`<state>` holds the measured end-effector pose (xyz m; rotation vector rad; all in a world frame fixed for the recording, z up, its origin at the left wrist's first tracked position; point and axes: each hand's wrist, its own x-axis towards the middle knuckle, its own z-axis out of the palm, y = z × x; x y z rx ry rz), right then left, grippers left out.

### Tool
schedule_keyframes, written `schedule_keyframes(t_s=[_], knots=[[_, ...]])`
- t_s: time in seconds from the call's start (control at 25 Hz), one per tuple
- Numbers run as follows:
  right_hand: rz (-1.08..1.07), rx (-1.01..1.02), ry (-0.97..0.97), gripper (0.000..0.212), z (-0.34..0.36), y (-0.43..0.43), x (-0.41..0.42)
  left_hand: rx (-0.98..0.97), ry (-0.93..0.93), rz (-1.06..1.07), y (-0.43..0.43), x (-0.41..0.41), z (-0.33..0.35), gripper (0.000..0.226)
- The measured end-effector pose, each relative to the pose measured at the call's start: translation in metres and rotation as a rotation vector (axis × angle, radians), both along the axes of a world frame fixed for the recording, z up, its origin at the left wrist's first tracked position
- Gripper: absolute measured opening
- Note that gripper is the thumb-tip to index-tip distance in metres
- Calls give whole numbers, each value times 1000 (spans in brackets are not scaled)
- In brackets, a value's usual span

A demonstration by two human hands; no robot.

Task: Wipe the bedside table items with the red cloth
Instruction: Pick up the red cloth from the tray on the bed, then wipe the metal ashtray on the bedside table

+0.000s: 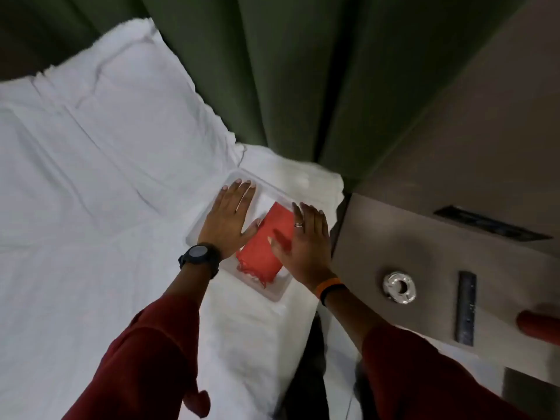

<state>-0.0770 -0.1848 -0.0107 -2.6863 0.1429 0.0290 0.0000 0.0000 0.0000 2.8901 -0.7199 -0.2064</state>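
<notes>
1. Dim room light is falling softest at 12 o'clock, where the curtain (288,71) is going dark.
2. The sheet (75,177) is glowing brightest.
3. Glare is glinting off the metal ring (399,287).
4. Edges are bending and blurring.

Both hands are lying flat and spread over a clear tray (272,294) on the bed (75,177): left hand (231,218) beside the folded red cloth (266,247), right hand (306,247) overlapping its edge.
</notes>
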Motion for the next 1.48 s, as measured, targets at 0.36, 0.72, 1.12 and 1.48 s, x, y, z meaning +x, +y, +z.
schedule_keyframes(t_s=[0.36,0.72,1.12,1.48], knots=[[-26,-32,190,91,-95,55,7,109,90,-30,12,4,-125,55],[-68,92,100,42,-68,30,27,63,73,9,-9,-4,-96,58],[-318,460,-171,44,17,-146,-71,-311,-138,-120,-164,-57,-34,61],[-524,597,153,43,-113,-307,-191,-113,261,-345,-301,-153,-172,68]])
